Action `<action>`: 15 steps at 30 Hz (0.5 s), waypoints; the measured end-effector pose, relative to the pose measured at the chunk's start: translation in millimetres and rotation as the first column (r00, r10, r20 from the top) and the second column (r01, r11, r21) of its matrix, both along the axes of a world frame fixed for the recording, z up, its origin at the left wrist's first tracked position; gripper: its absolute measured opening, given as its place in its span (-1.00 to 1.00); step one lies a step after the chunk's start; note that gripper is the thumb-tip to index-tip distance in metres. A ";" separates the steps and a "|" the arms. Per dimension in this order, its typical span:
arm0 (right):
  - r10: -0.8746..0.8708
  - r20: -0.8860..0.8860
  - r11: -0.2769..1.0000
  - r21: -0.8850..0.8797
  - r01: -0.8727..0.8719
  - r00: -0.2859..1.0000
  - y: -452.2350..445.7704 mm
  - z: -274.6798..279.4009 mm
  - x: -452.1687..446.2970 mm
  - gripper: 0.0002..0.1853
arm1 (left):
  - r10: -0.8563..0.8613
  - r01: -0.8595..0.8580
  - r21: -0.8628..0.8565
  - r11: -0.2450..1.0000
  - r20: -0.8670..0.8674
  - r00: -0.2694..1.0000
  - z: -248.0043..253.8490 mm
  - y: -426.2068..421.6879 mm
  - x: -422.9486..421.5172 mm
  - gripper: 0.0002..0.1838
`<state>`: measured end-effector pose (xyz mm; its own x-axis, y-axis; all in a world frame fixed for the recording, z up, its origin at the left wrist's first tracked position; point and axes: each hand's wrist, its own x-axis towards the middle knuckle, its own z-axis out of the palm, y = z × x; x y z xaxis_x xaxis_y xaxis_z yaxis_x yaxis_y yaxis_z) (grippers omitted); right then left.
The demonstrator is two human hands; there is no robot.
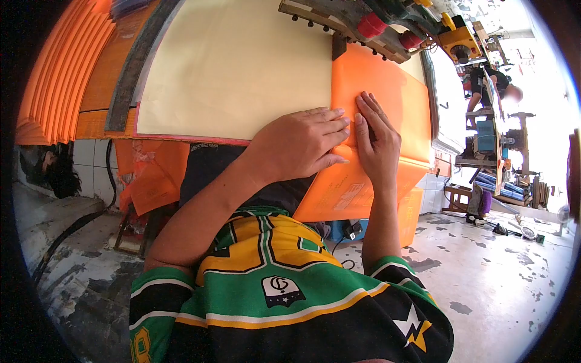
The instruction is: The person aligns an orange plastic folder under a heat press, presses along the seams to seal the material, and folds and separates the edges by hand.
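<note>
An orange plastic sheet or bag (396,115) lies over the right part of the cream-covered work surface (230,66). Its printed near part hangs down over the front edge. My left hand (305,142) rests at the sheet's left edge, fingers stretched to the right and thumb apart. Flat on the sheet, just to the right, lies my right hand (378,136), its fingers extended away from me. The fingertips of the two hands are close but separate. At the far end, the sheet reaches a machine bar (348,29) lined with dark bolts.
Stacked orange sheets (60,66) stand at the far left beside a dark metal strip (142,60). More orange plastic (154,175) hangs below the table. A yellow machine part (463,43) is at the upper right. Another person (487,85) is in the background.
</note>
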<state>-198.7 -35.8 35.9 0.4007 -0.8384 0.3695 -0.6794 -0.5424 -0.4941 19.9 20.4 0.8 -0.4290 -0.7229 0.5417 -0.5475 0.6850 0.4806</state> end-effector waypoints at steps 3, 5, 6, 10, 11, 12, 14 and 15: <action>-0.001 0.000 1.000 -0.002 0.001 1.000 0.0 0.4 0.4 -0.64 | 0.000 0.000 -0.001 1.000 0.001 1.000 -0.2 -0.2 0.0 -0.42; -0.003 0.000 1.000 0.000 0.003 1.000 0.0 0.4 0.4 -0.64 | -0.001 0.001 -0.002 1.000 -0.001 1.000 -0.7 -0.6 0.1 -0.42; 0.000 0.000 1.000 -0.004 0.000 1.000 -0.3 0.3 0.1 -0.64 | -0.003 0.003 -0.004 1.000 -0.003 1.000 -0.8 -0.7 0.1 -0.42; 0.004 0.004 1.000 -0.002 -0.004 1.000 -0.2 0.0 -0.1 -0.64 | -0.004 0.004 0.003 1.000 -0.003 1.000 -0.9 -0.7 0.1 -0.42; 0.005 0.004 1.000 -0.002 -0.005 1.000 -0.3 -0.3 -0.3 -0.64 | -0.003 0.003 0.001 1.000 -0.003 1.000 -1.2 -0.7 0.0 -0.42; 0.003 0.003 1.000 -0.002 -0.003 1.000 -0.5 -0.6 -0.5 -0.64 | -0.002 0.002 0.000 1.000 -0.003 1.000 -1.3 -0.7 -0.1 -0.42; 0.001 0.001 1.000 -0.001 -0.001 1.000 -0.4 -0.2 -0.3 -0.64 | -0.002 0.002 0.002 1.000 -0.002 1.000 -1.2 -1.0 -0.4 -0.42; -0.001 -0.005 1.000 -0.001 0.001 1.000 0.0 0.8 0.3 -0.64 | -0.001 0.001 0.004 1.000 -0.001 1.000 -1.1 -1.1 -0.4 -0.42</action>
